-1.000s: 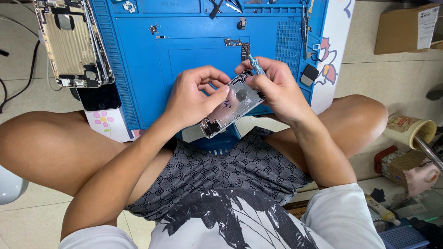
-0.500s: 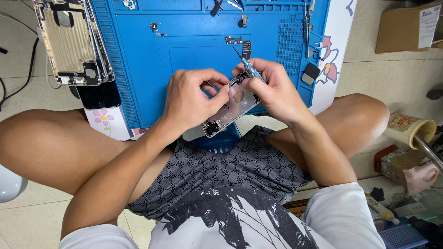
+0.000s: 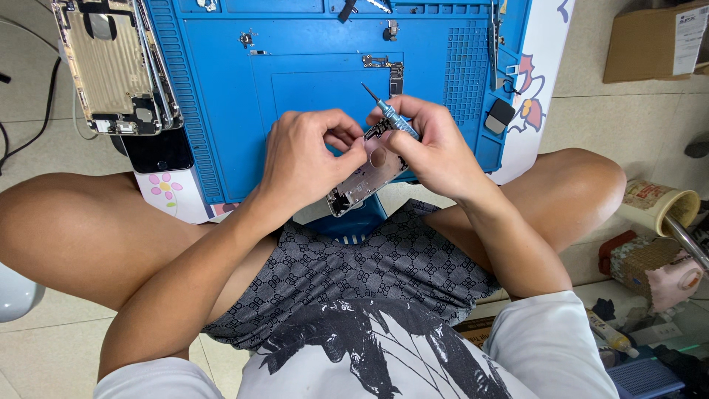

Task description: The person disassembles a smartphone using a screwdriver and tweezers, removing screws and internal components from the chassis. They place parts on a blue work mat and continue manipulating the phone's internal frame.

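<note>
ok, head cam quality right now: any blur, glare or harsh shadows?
Head view: sharp, evenly lit, shadows soft. Left hand, right hand and the phone housing read crisply; mild sheen on the blue mat; slight wide-angle stretch at edges.

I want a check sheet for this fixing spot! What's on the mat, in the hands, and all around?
Surface: blue mat on a low table, above crossed legs.
Job's things: open phone shell held over the lap; screwdriver.
Clutter: small parts on the mat; stacked phone frames at its left edge.
Grippers: left hand grips the shell; right hand holds the screwdriver and shell.
Cables: black cable on the floor, far left.
Surroundings: cardboard box, paper cup, tiled floor.
</note>
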